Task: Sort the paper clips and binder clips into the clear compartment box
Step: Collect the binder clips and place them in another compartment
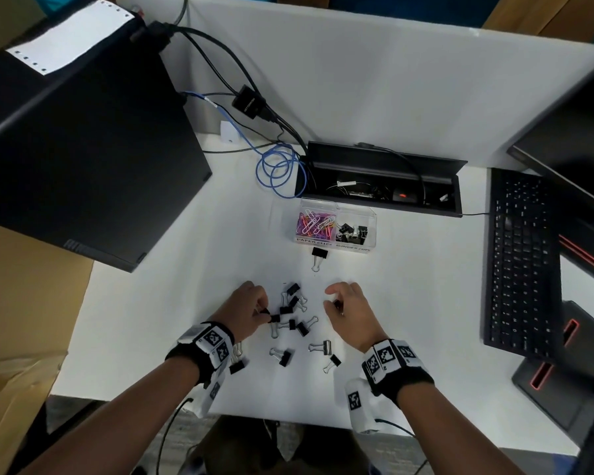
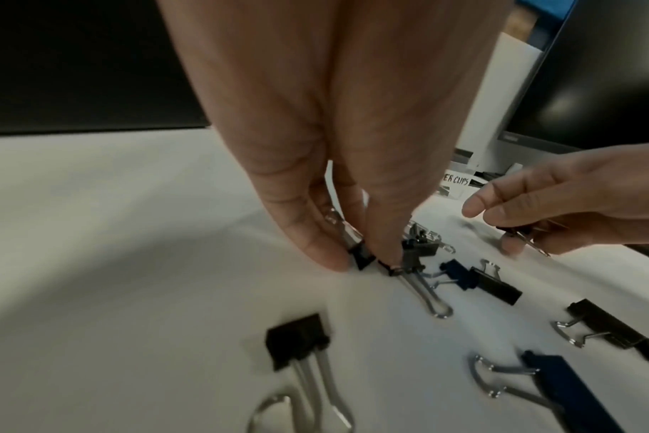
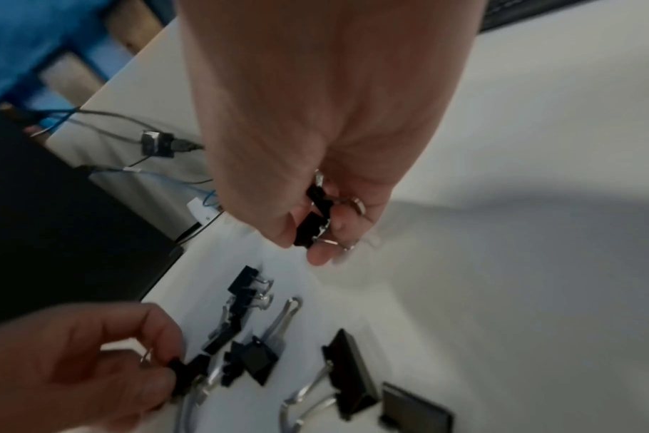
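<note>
Low in the head frame, I am pinching one binder clip (image 2: 362, 257) in my left hand (image 1: 246, 311), and my right hand (image 1: 348, 310) is gripping another binder clip (image 3: 313, 222). The box (image 1: 335, 225) is lying straight up-frame, nearer the right hand, its right compartment taking binder clips.

We see an office desk: keyboard (image 1: 520, 265) at right, computer tower (image 1: 83, 159) upper left, cable tray (image 1: 381, 180) centre.
</note>
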{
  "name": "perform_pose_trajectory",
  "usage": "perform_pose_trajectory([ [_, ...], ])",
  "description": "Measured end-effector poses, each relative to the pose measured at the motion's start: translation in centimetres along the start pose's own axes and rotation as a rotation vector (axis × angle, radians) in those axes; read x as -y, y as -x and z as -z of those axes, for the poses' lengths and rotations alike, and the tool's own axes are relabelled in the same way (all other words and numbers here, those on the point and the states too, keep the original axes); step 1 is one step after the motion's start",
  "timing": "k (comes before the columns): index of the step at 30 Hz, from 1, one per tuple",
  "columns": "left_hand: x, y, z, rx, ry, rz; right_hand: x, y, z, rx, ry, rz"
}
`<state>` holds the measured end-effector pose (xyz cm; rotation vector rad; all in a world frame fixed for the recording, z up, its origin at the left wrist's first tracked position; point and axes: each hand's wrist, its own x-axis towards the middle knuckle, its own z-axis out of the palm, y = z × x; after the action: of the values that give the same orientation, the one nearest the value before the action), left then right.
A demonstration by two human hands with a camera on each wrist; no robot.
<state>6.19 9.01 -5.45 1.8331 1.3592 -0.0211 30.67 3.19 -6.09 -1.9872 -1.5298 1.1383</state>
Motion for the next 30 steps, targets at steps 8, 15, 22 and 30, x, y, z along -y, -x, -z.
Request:
perform_pose_trajectory([
  [8, 0.3, -0.4, 1.2, -0.098, 0.168, 0.125, 0.4, -0.1, 0.0, -0.007, -0.318, -0.214],
  [15, -1.8, -0.3, 2.0, -0.005, 0.216, 0.219, 1.4, -0.7, 0.3, -0.043, -0.696, -0.422],
  [22, -1.1, -0.1, 0.0, 0.202, -0.325, -0.068, 2.6, -0.9, 1.3, -0.043, -0.815, -0.524],
  [30, -0.7, -0.9, 0.4, 0.304, -0.369, -0.045, 2.4, -0.8, 2.2, -0.062, -0.908, -0.570],
])
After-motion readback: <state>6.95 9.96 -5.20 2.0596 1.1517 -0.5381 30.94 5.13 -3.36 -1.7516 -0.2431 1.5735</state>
